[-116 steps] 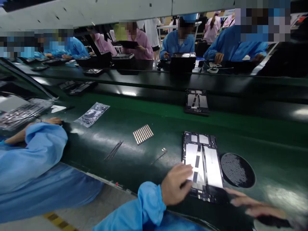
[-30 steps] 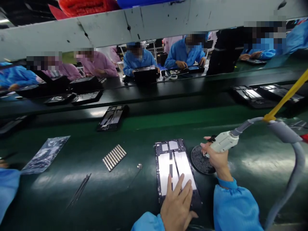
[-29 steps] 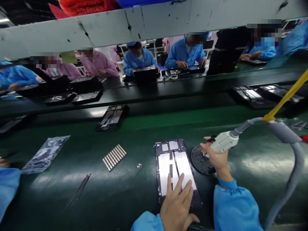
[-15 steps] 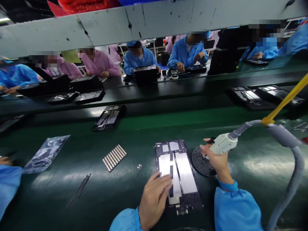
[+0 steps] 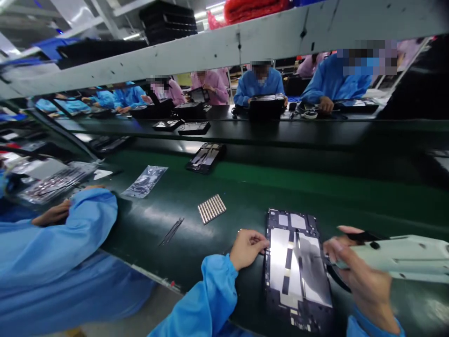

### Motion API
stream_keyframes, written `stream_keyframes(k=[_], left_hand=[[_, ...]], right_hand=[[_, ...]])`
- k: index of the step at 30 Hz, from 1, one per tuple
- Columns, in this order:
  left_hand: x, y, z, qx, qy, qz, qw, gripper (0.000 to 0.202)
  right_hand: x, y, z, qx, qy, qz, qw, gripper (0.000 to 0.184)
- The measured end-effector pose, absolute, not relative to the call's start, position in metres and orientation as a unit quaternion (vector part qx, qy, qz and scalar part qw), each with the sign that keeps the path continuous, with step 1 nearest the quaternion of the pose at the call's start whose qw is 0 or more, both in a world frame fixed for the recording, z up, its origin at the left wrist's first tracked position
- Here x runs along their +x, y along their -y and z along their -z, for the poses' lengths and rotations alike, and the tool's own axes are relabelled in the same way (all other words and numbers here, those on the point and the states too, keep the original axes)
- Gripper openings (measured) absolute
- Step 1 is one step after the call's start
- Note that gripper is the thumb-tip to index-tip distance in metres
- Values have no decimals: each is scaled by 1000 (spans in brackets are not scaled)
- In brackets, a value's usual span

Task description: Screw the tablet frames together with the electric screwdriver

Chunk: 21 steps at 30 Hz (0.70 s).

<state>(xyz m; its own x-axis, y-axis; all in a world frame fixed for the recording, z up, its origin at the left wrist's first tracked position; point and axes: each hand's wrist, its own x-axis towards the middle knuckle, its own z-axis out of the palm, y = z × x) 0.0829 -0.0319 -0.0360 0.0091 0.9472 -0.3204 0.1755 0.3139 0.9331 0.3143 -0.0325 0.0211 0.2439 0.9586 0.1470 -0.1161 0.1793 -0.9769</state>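
An opened tablet point(image 5: 294, 267), its silver battery plates and black frame exposed, lies flat on the dark green bench in front of me. At its left edge, my left hand point(image 5: 246, 248) has its fingers curled in, with thumb and fingertips closed on the rim. My right hand point(image 5: 361, 274) is wrapped round a pale electric screwdriver point(image 5: 407, 255) just right of the tablet; its tip is hidden by my fingers. Under that hand, a dark round dish point(image 5: 338, 278) shows only in part.
Left of the tablet lie a ribbed strip pack point(image 5: 212, 209), thin dark sticks point(image 5: 171, 231) and a clear plastic bag point(image 5: 145, 181). Another opened tablet point(image 5: 205, 157) rests farther back. A co-worker's blue sleeve point(image 5: 87, 210) reaches in at left. People sit across the raised shelf point(image 5: 224, 128).
The view has swung left. My left hand has moved off the tablet's face to its left edge. My right hand and the screwdriver have come closer to the tablet, partly covering the dish.
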Motion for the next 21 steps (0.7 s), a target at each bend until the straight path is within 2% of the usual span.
stream_keyframes(k=[4,7,10,15,17,21], left_hand=[[86,20,35,565,-625,-343,415,8],[87,13,34,578,-623,-341,402,6],[87,6,33,557,-617,-330,447,6],[81,-12,34,487,-604,-271,569,26],[79,-19,34,474,-590,-248,605,21],[77,-24,32,457,-574,-231,639,14]], right_hand=[[289,27,-19,-447,493,-451,595,32],[269,21,-18,-425,530,-462,569,20],[248,13,-18,-416,552,-470,549,22],[219,-3,-15,-418,568,-478,524,26],[213,-7,-11,-415,562,-486,526,32],[208,-11,-6,-406,559,-500,522,33]])
